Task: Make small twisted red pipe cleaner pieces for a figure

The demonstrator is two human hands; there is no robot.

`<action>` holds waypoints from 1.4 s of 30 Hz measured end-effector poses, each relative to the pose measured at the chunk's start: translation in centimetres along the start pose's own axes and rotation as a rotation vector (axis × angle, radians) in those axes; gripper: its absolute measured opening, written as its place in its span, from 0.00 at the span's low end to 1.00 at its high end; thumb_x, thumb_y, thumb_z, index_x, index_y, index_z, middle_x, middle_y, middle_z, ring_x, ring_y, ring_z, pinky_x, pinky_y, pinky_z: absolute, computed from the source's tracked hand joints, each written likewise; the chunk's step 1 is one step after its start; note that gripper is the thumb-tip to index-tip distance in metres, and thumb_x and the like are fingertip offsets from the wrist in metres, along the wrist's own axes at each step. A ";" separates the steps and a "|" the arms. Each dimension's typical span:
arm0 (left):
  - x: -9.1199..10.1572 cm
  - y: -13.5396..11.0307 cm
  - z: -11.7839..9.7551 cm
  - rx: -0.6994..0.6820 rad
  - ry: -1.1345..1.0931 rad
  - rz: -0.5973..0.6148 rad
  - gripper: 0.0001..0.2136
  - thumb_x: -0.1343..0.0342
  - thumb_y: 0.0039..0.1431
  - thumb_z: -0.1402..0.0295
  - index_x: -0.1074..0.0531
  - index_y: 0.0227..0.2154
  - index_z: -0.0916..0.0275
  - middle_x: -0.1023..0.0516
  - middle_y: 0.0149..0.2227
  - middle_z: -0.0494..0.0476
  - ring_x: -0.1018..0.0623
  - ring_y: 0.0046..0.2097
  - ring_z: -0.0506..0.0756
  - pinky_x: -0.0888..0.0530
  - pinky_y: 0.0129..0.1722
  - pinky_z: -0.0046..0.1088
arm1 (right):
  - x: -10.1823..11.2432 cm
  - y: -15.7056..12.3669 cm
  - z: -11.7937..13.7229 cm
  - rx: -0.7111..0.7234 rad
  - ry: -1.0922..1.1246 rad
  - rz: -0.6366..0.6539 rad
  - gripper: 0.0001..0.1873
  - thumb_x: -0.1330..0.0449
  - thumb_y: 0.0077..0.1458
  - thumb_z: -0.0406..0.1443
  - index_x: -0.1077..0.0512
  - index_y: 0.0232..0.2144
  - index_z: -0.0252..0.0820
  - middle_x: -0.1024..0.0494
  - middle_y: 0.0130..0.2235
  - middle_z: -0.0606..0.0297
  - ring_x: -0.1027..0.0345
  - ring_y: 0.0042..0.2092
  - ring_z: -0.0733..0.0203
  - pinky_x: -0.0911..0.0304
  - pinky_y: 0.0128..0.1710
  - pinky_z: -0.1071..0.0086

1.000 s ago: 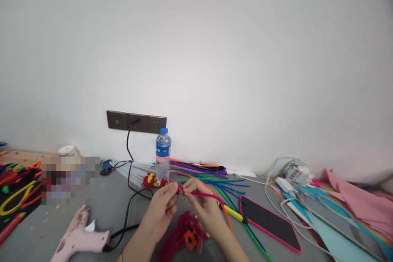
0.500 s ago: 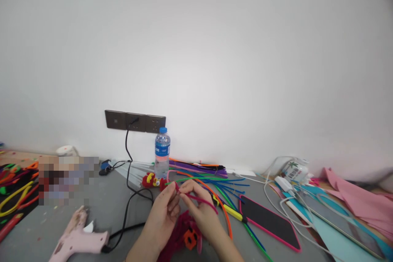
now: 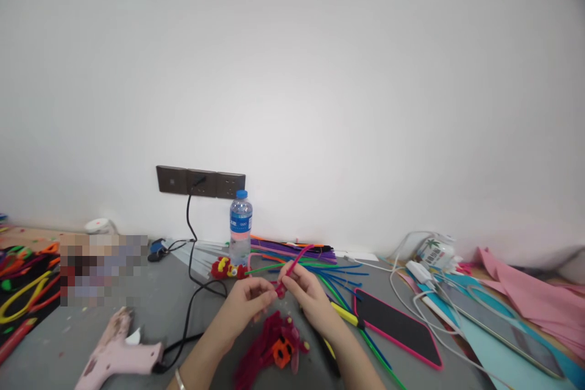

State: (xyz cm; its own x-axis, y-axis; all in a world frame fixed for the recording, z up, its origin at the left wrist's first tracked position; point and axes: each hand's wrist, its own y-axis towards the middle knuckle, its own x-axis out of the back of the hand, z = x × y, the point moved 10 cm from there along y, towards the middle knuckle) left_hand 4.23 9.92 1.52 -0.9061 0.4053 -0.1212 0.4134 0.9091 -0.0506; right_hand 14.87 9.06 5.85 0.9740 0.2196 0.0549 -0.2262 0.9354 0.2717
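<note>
Between my two hands is a crimson pipe cleaner [image 3: 298,262], its near end bent into a small curl and its free end rising up to the right. My left hand [image 3: 250,304] pinches the curled end between thumb and fingertips. Thumb and forefinger of my right hand [image 3: 307,294] grip the same pipe cleaner just beside it. Below my hands, on the grey table [image 3: 210,368], lies a bundle of crimson pipe cleaners [image 3: 260,350] with an orange piece with dark spots [image 3: 282,351] on it.
A pink glue gun [image 3: 119,353] lies left, its black cord running to the wall socket [image 3: 201,181]. A water bottle [image 3: 241,228] stands behind a red and yellow pipe-cleaner piece [image 3: 223,267]. Right are a pink-edged phone [image 3: 397,328], a yellow-handled tool [image 3: 343,313] and white cables [image 3: 406,301].
The pipe cleaner's free end has swung from pointing down right to pointing up right. Its near end now shows a curl. My hands have parted slightly, uncovering the crimson bundle.
</note>
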 end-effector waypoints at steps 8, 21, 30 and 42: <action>-2.6 -1.1 1.2 0.073 0.158 0.251 0.16 0.35 0.45 0.57 0.30 0.20 0.65 0.37 0.17 0.45 0.41 0.21 0.46 0.47 0.21 0.23 | -2.2 -1.1 -0.5 -0.145 0.028 0.316 0.14 0.40 0.56 0.46 0.29 0.30 0.40 0.28 0.29 0.68 0.37 0.30 0.64 0.42 0.32 0.72; -2.5 -1.0 1.5 0.094 0.184 0.187 0.17 0.34 0.42 0.56 0.29 0.18 0.65 0.38 0.16 0.45 0.41 0.19 0.47 0.47 0.21 0.25 | -2.0 -1.1 -0.9 -0.154 0.040 0.282 0.12 0.38 0.54 0.43 0.29 0.29 0.40 0.29 0.27 0.70 0.38 0.29 0.65 0.42 0.31 0.72; -0.9 -0.5 0.6 0.033 0.212 0.101 0.18 0.35 0.43 0.55 0.31 0.17 0.64 0.40 0.15 0.43 0.43 0.20 0.46 0.49 0.21 0.24 | -0.4 -0.1 -0.9 -0.061 -0.032 0.039 0.14 0.37 0.53 0.45 0.31 0.27 0.41 0.35 0.24 0.72 0.41 0.27 0.65 0.44 0.29 0.72; 0.7 0.0 0.7 0.035 -0.152 -0.064 0.21 0.36 0.45 0.49 0.34 0.22 0.62 0.40 0.17 0.43 0.45 0.20 0.45 0.47 0.19 0.20 | 0.4 0.2 -0.8 -0.020 0.067 -0.028 0.15 0.38 0.54 0.46 0.28 0.29 0.39 0.28 0.28 0.67 0.32 0.30 0.62 0.38 0.34 0.69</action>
State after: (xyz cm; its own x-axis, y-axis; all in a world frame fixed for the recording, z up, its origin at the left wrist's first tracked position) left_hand 3.69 10.09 0.78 -0.9078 0.3246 -0.2654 0.3602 0.9278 -0.0972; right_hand 15.18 9.55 5.14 0.9774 0.2108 -0.0173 -0.1996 0.9465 0.2534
